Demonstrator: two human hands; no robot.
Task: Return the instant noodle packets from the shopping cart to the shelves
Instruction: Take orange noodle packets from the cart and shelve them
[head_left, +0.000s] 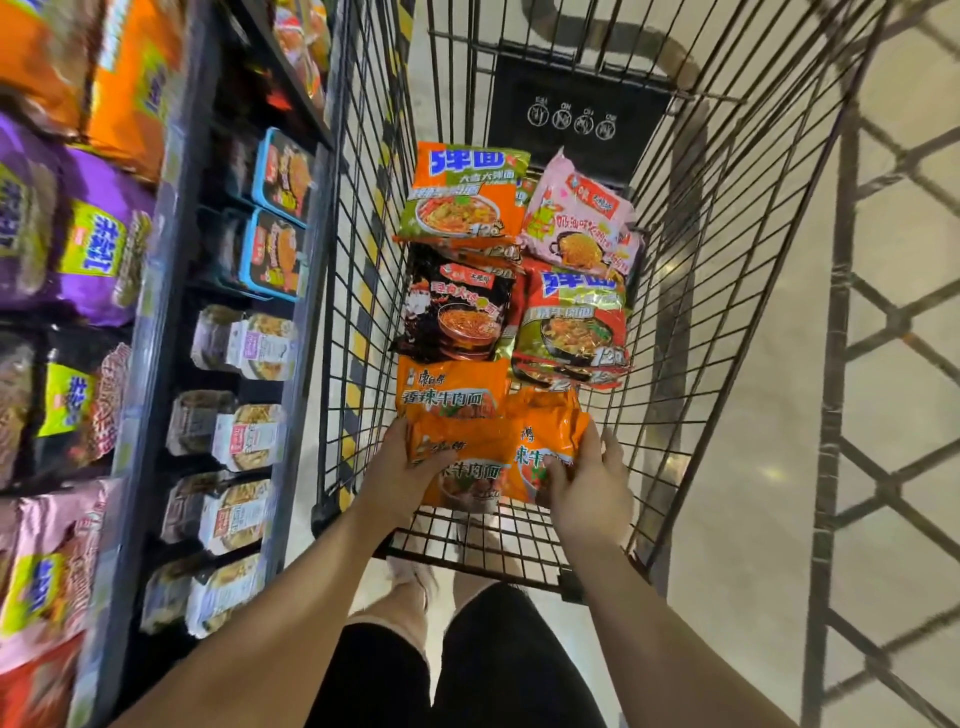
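A black wire shopping cart holds several instant noodle packets. Nearest me lie two orange packets side by side: my left hand grips the left orange packet with its thumb on top, and my right hand grips the right orange packet. A third orange packet lies just beyond them. Farther in are a black packet, a red and green packet, an orange and green packet and a pink packet.
The shelves run along the left, close beside the cart. They hold purple packets, orange packets, pink packets, boxed noodle trays and bowl noodles. Pale floor lies to the right.
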